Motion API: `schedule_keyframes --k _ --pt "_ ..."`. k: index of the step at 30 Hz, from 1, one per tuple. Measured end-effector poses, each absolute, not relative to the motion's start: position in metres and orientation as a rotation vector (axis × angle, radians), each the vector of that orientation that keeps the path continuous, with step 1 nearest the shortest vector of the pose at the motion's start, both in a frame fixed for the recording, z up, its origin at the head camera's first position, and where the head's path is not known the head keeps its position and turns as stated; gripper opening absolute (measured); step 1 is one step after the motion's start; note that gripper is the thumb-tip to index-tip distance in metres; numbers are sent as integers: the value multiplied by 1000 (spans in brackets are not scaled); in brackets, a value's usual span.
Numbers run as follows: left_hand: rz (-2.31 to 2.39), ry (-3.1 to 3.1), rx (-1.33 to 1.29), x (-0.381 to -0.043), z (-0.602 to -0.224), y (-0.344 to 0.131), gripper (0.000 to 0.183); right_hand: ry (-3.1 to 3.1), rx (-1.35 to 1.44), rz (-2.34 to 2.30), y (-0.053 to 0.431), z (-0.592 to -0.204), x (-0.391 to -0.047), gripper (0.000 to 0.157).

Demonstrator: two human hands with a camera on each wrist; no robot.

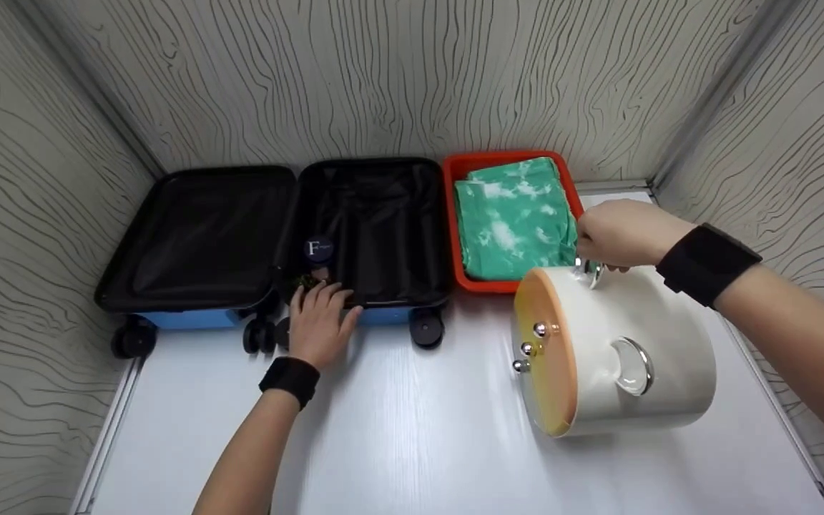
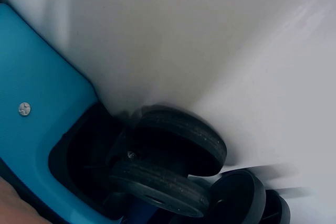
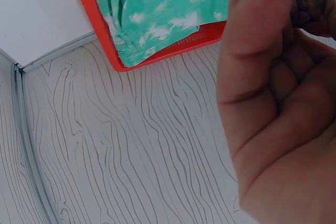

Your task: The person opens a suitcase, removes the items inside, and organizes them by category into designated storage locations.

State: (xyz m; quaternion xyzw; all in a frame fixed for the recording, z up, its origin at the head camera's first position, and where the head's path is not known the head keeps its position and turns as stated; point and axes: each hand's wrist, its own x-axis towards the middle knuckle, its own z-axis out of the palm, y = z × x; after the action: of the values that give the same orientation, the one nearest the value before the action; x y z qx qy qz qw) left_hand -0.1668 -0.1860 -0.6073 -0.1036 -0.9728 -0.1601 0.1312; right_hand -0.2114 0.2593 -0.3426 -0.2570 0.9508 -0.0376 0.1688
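Note:
A blue suitcase with a black lining lies open in two halves: the left half [image 1: 212, 243] and the right half [image 1: 390, 222]. My left hand [image 1: 320, 325] is over the near edge of the right half, its fingers fairly straight. Just beyond the fingertips are a dark round item with a white F [image 1: 319, 248] and a small patterned thing partly hidden by the hand. With my right hand [image 1: 626, 232] I grip the top handle of a large white pot-shaped container [image 1: 641, 315], lying on its side. Its orange-rimmed, yellow see-through face [image 1: 548, 357] with silver knobs points left.
Right of the suitcase, a red basket [image 1: 453, 236] holds folded green-and-white tie-dye cloth [image 1: 512, 214]. Black suitcase wheels [image 2: 173, 145] stick out along the near side. Wood-grain panels [image 1: 383, 71] enclose the white tabletop [image 1: 412, 429].

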Motion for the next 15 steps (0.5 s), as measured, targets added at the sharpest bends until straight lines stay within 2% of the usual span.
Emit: schedule_keyframes --k 15 --pt "-477 -2850 -288 -167 -608 -187 51 2714 -666 -236 238 -348 -206 24"
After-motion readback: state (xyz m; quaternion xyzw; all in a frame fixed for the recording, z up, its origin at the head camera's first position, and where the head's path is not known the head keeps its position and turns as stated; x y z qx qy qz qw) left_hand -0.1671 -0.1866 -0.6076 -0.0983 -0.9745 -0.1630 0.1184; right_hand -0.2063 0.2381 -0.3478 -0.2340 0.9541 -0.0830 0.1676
